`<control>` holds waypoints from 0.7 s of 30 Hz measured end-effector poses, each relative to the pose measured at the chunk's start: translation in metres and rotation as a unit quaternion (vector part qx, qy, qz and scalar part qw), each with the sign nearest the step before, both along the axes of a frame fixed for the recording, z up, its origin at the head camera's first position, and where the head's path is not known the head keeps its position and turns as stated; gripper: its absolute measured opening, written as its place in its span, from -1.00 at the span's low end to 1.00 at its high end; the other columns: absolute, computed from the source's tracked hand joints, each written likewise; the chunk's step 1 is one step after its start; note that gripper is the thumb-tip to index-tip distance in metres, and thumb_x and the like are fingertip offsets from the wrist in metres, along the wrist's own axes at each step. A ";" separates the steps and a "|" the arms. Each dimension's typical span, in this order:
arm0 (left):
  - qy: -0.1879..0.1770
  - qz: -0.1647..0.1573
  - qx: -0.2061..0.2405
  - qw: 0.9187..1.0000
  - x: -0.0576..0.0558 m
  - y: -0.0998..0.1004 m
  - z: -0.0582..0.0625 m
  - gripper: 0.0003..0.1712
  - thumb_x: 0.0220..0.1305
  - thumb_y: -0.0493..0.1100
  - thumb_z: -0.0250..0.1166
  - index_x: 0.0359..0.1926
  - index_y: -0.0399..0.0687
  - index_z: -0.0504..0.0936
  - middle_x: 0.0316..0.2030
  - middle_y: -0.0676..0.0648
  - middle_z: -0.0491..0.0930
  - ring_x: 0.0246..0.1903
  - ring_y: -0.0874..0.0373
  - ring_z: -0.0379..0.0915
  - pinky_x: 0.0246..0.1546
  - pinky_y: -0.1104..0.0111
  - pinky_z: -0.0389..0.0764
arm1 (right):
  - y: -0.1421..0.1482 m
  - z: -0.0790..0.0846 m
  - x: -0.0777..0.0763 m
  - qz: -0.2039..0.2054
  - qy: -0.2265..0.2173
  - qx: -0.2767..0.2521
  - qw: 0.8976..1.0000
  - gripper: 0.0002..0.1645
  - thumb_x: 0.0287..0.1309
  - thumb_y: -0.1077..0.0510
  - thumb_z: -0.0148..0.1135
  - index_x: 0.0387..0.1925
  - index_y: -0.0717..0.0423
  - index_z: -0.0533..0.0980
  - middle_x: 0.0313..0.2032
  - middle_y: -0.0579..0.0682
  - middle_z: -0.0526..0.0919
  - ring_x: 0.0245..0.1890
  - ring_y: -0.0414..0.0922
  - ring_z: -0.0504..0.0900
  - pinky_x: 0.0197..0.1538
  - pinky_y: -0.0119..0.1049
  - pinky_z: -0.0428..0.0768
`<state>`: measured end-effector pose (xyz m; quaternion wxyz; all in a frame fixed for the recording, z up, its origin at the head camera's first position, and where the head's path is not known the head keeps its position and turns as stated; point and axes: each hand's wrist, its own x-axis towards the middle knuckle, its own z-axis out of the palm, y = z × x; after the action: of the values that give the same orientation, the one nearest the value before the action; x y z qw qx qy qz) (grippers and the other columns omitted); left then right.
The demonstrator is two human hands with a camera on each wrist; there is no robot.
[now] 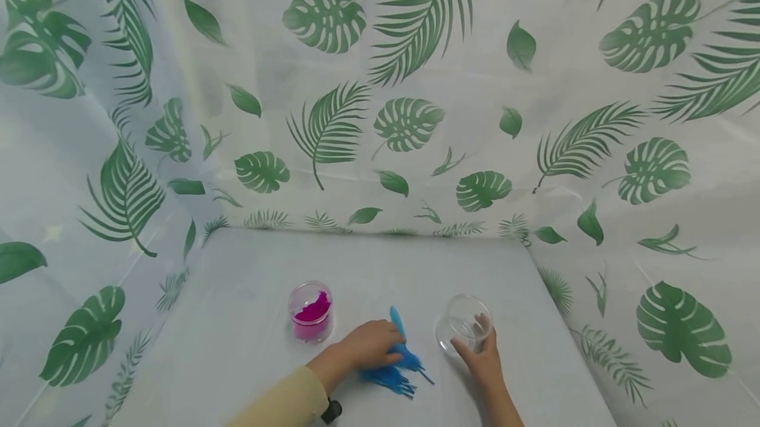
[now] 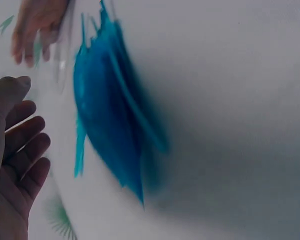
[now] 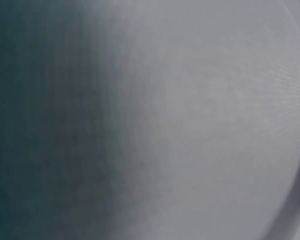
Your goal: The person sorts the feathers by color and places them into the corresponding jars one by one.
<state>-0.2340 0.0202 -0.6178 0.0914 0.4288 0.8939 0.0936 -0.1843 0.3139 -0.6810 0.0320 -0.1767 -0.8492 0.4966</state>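
A bunch of blue feather-like strips (image 1: 410, 358) lies on the white table, its ends frayed. My left hand (image 1: 373, 342) is just above and beside it in the head view. From the left wrist view, the fingers (image 2: 27, 145) are loosely bent with nothing between them, and the blue bunch (image 2: 107, 90) lies apart from them. With thumb and fingers around its near right side, my right hand (image 1: 483, 354) holds a clear round container (image 1: 454, 328), which looks tilted. The right wrist view is mostly a blurred tabletop and shows no work of that hand.
To the left of my left hand stands a clear round container (image 1: 299, 295) holding bright pink material (image 1: 311, 329). A leaf-printed white curtain (image 1: 356, 196) borders the white table (image 1: 237, 295) at the back and both sides.
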 end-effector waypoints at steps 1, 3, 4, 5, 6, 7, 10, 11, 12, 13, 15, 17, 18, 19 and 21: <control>0.005 -0.006 -0.005 1.000 0.000 0.006 -0.004 -0.56 0.38 0.19 0.19 0.21 0.25 0.57 0.11 0.18 0.58 0.15 0.27 0.48 0.23 0.36 0.49 | 0.000 0.000 0.000 0.000 0.000 -0.001 1.000 0.37 -0.02 -0.25 0.47 0.57 -0.08 -0.21 0.50 0.22 0.08 0.51 0.28 0.00 0.48 0.28 -0.05; 0.014 -0.009 -0.012 1.000 0.002 0.015 -0.009 -0.54 0.36 0.19 0.21 0.22 0.25 0.56 0.11 0.18 0.58 0.14 0.27 0.49 0.22 0.37 0.50 | 0.000 0.001 -0.001 0.001 -0.001 -0.002 1.000 0.37 -0.02 -0.24 0.47 0.57 -0.08 -0.21 0.51 0.23 0.07 0.51 0.29 -0.01 0.48 0.29 -0.06; 0.020 -0.010 -0.018 1.000 0.003 0.019 -0.012 -0.54 0.36 0.18 0.22 0.21 0.25 0.57 0.10 0.17 0.58 0.12 0.27 0.50 0.20 0.37 0.51 | 0.000 0.001 -0.001 0.001 0.000 -0.004 1.000 0.36 -0.02 -0.23 0.48 0.57 -0.08 -0.21 0.51 0.22 0.07 0.51 0.29 -0.01 0.48 0.29 -0.07; 0.025 -0.011 -0.025 0.999 0.004 0.023 -0.014 -0.56 0.35 0.17 0.23 0.20 0.24 0.58 0.07 0.17 0.59 0.09 0.27 0.51 0.17 0.37 0.52 | -0.001 0.001 0.000 0.001 0.001 -0.005 1.000 0.36 -0.02 -0.23 0.48 0.57 -0.08 -0.19 0.51 0.23 0.07 0.51 0.29 -0.01 0.48 0.29 -0.07; 0.030 -0.011 -0.034 0.999 0.004 0.026 -0.016 -0.58 0.34 0.17 0.25 0.17 0.23 0.60 0.03 0.17 0.61 0.04 0.28 0.53 0.13 0.38 0.53 | -0.001 0.002 0.000 0.002 0.002 -0.007 1.000 0.35 -0.02 -0.22 0.48 0.57 -0.08 -0.18 0.50 0.23 0.08 0.51 0.29 -0.01 0.48 0.29 -0.07; 0.033 -0.008 -0.043 0.999 0.005 0.029 -0.017 -0.61 0.33 0.16 0.26 0.13 0.23 0.62 -0.02 0.18 0.62 -0.02 0.29 0.54 0.09 0.39 0.55 | -0.001 0.001 0.001 0.004 0.002 -0.006 1.000 0.34 -0.02 -0.21 0.48 0.57 -0.08 -0.18 0.50 0.23 0.08 0.51 0.30 -0.01 0.48 0.30 -0.07; 0.037 -0.005 -0.066 0.997 0.008 0.034 -0.023 -0.72 0.32 0.12 0.29 0.00 0.25 0.67 -0.19 0.21 0.60 -0.22 0.34 0.50 -0.07 0.44 0.55 | -0.002 0.000 0.002 0.010 0.006 -0.005 1.000 0.34 -0.02 -0.21 0.49 0.56 -0.06 -0.16 0.51 0.21 0.09 0.51 0.28 0.00 0.48 0.29 -0.08; 0.037 -0.004 -0.069 0.997 0.008 0.035 -0.026 -0.76 0.32 0.10 0.29 -0.04 0.26 0.67 -0.24 0.22 0.58 -0.27 0.35 0.47 -0.12 0.45 0.54 | -0.002 0.000 0.002 0.012 0.006 -0.003 1.000 0.34 -0.02 -0.21 0.49 0.56 -0.06 -0.16 0.51 0.21 0.09 0.51 0.28 0.00 0.48 0.29 -0.07; 0.036 -0.002 -0.069 0.997 0.008 0.036 -0.028 -0.79 0.31 0.08 0.30 -0.06 0.27 0.68 -0.28 0.23 0.57 -0.32 0.36 0.43 -0.16 0.46 0.53 | -0.003 -0.001 0.002 0.014 0.007 -0.001 1.000 0.34 -0.03 -0.21 0.49 0.56 -0.06 -0.16 0.51 0.20 0.09 0.51 0.27 0.01 0.48 0.29 -0.07; 0.037 -0.001 -0.068 0.997 0.008 0.036 -0.031 -0.82 0.31 0.06 0.30 -0.08 0.28 0.68 -0.30 0.24 0.55 -0.35 0.36 0.40 -0.19 0.47 0.52 | -0.003 -0.001 0.002 0.015 0.008 0.000 1.000 0.34 -0.03 -0.21 0.49 0.56 -0.05 -0.15 0.51 0.19 0.09 0.51 0.26 0.01 0.49 0.28 -0.07; 0.040 0.000 -0.061 0.997 0.008 0.036 -0.035 -0.84 0.31 0.03 0.30 -0.10 0.30 0.67 -0.34 0.24 0.53 -0.39 0.36 0.36 -0.23 0.48 0.50 | -0.003 -0.001 0.002 0.016 0.011 0.000 1.000 0.34 -0.04 -0.21 0.50 0.56 -0.04 -0.14 0.51 0.18 0.10 0.51 0.26 0.02 0.49 0.27 -0.08; 0.044 -0.002 -0.051 0.998 0.008 0.036 -0.036 -0.86 0.31 0.03 0.30 -0.12 0.30 0.67 -0.38 0.25 0.52 -0.43 0.36 0.32 -0.28 0.48 0.47 | -0.002 -0.001 0.002 0.018 0.017 -0.001 1.000 0.33 -0.04 -0.19 0.51 0.55 -0.03 -0.13 0.50 0.18 0.11 0.51 0.25 0.04 0.49 0.26 -0.06; 0.044 -0.001 -0.046 0.998 0.008 0.036 -0.035 -0.87 0.32 0.04 0.29 -0.13 0.30 0.67 -0.40 0.25 0.50 -0.45 0.36 0.31 -0.30 0.49 0.46 | -0.002 -0.001 0.002 0.019 0.019 -0.001 1.000 0.33 -0.04 -0.18 0.51 0.55 -0.02 -0.12 0.50 0.18 0.11 0.51 0.25 0.04 0.49 0.26 -0.06; 0.047 -0.001 -0.041 0.998 0.007 0.035 -0.034 -0.88 0.33 0.06 0.28 -0.13 0.30 0.67 -0.42 0.25 0.50 -0.47 0.36 0.30 -0.31 0.49 0.45 | -0.002 -0.001 0.002 0.019 0.018 -0.001 1.000 0.33 -0.04 -0.18 0.51 0.55 -0.02 -0.12 0.50 0.18 0.11 0.51 0.25 0.04 0.49 0.26 -0.06; 0.046 -0.002 -0.032 0.998 0.007 0.034 -0.032 -0.86 0.37 0.08 0.24 -0.13 0.30 0.67 -0.44 0.24 0.49 -0.49 0.35 0.28 -0.35 0.49 0.43 | -0.002 0.000 0.002 0.019 0.014 0.001 1.000 0.33 -0.04 -0.19 0.51 0.55 -0.02 -0.13 0.51 0.18 0.11 0.51 0.25 0.04 0.49 0.26 -0.06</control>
<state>-0.2267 0.0545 -0.6494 0.0644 0.4314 0.8987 0.0447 -0.1821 0.3120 -0.6811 0.0346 -0.1532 -0.8525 0.4985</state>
